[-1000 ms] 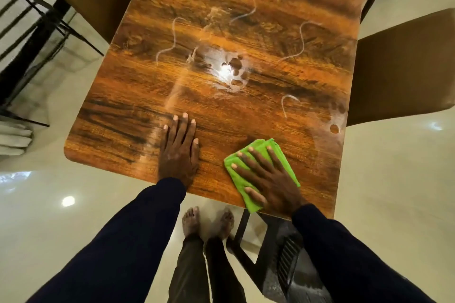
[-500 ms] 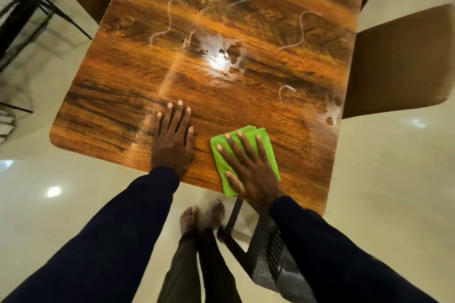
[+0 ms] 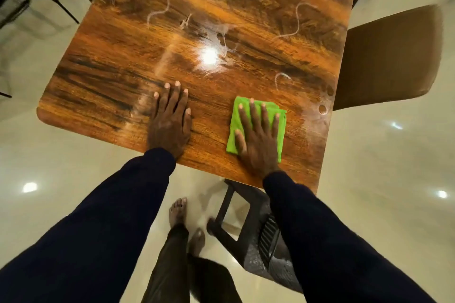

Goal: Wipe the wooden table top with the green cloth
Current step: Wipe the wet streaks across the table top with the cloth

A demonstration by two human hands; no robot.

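We see 1 shiny brown wooden table top (image 3: 103,76) and 1 folded green cloth (image 3: 236,130). Our right hand (image 3: 258,140) presses flat on it; our left hand (image 3: 170,125) lies flat, holding nothing.

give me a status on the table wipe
Right hand flat, pressing green cloth at near edge of table top. Left hand flat on bare wood. White squiggly streaks farther up, not yet wiped.
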